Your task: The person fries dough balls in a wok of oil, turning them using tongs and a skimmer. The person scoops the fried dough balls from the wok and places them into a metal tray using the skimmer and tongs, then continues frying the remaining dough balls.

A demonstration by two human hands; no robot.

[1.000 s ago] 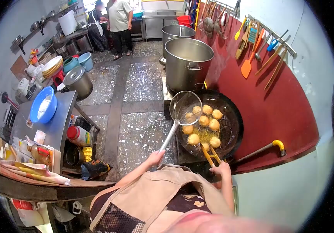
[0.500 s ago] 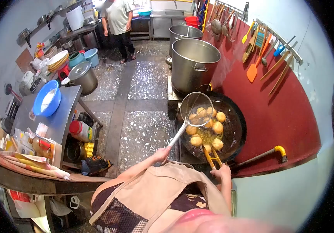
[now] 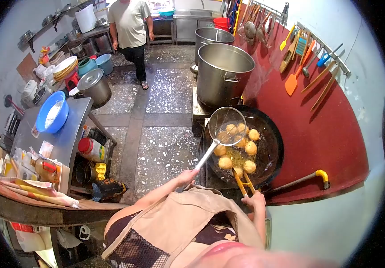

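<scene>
My left hand (image 3: 186,177) is closed round the end of the long handle of a wire-mesh strainer (image 3: 207,154). The strainer's round mesh is held over the left side of a dark wok (image 3: 270,134), above some of the golden-brown fried balls (image 3: 251,148). Several of these balls float in the bubbling oil. In my right hand (image 3: 255,200) is a pair of wooden tongs (image 3: 240,182), gripped near the joined end. Their tips reach into the near side of the wok, between two balls, with no ball visibly clamped.
Beyond the wok stand tall steel pots (image 3: 224,78). Utensils hang on the right wall, among them an orange spatula (image 3: 291,84). At left, a metal table (image 3: 78,117) carries a blue basin (image 3: 61,121) of white powder. A person (image 3: 130,27) is on the floor at the back.
The person at the back has stepped closer. A ball seen at the tong tips before no longer shows there, and the tips sit slightly differently. The strainer has hardly moved.
</scene>
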